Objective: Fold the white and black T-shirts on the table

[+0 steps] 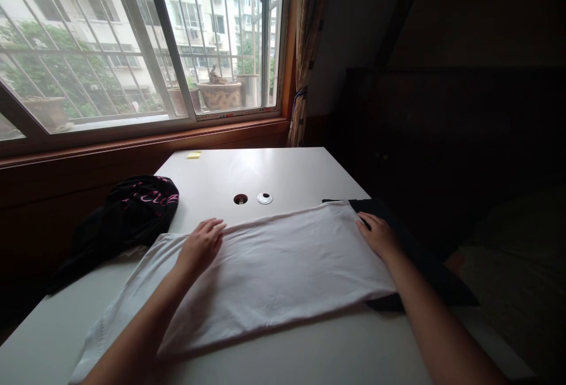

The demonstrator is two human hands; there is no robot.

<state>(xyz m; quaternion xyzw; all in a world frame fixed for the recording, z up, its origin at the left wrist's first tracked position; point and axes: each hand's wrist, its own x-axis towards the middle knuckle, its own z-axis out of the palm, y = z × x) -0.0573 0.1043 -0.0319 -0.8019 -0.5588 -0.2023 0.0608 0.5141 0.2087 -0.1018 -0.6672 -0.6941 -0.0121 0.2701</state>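
A white cloth garment (287, 267) lies folded lengthwise across the white table (265, 170), with one part spreading toward the lower left. My left hand (203, 246) rests on its far edge, left of the middle, fingers stretched forward. At the garment's right end, my right hand (378, 234) touches the far corner with its fingers extended. Beneath that right end, a dark cloth (424, 273) sticks out on the far, right and near sides. Neither hand is wrapped round the fabric.
A black garment with pink lettering (128, 214) hangs over the table's left edge. Farther back are a yellow note (193, 154), an open hole (240, 199) and a round silver cover (265, 198). Behind stand a barred window and a curtain (305, 49).
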